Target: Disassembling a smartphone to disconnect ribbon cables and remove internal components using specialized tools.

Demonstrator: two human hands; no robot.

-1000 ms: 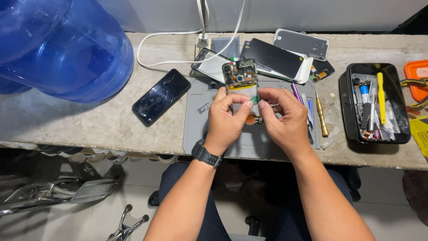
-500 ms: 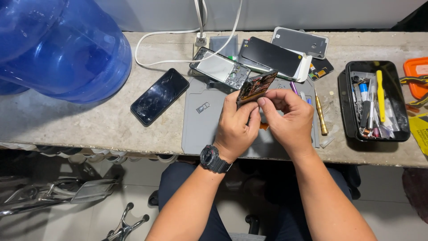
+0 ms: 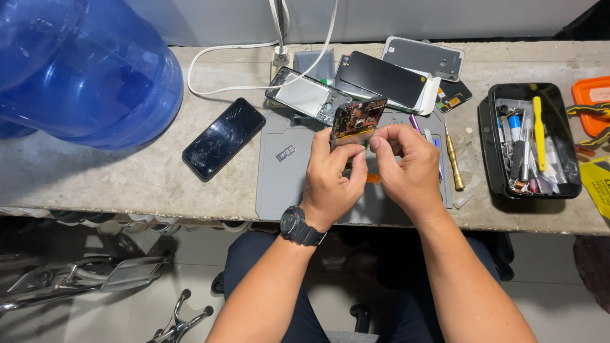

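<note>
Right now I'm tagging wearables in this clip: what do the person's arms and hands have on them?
Both forearms are bare, no sleeves in view. The left hand has a chunky black wristwatch strapped at the wrist. The right hand wears nothing: no glove, ring or band that shows.

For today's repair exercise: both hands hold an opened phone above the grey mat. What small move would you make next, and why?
Probably lower the opened phone flat onto the grey mat. The left hand grips it from below, tilted in mid-air, while the right hand pinches at its lower edge, where an orange strip shows. Resting it would likely steady that fine work.
</note>
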